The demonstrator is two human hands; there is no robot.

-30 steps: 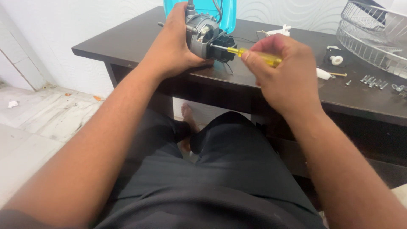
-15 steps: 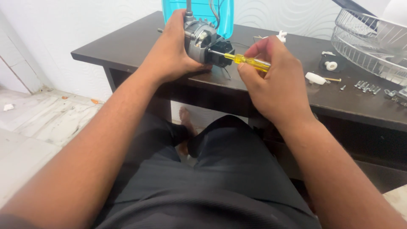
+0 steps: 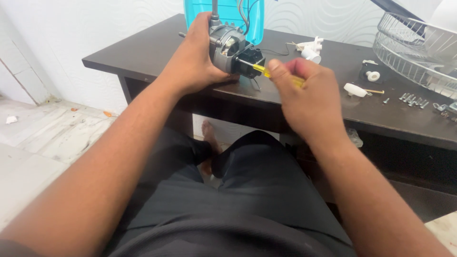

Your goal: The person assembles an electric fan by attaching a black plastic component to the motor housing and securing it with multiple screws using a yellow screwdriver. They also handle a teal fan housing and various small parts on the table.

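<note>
My left hand (image 3: 193, 59) grips a grey metal fan motor (image 3: 227, 44) with a black block on its side, held upright at the near edge of the dark wooden table (image 3: 143, 50). My right hand (image 3: 304, 100) is closed around a yellow-handled screwdriver (image 3: 263, 71). Its metal tip touches the motor's right side. A turquoise plastic housing (image 3: 254, 19) with wires stands right behind the motor.
On the table to the right lie a white plastic knob (image 3: 355, 89), a black piece with a white ring (image 3: 371, 74), several loose screws (image 3: 413, 100) and a white clip part (image 3: 309, 47). A wire fan guard (image 3: 414, 45) sits at the far right. My legs are under the table's edge.
My right hand has rolled over the screwdriver handle, so less of the yellow shows. The motor and my left hand have stayed in place.
</note>
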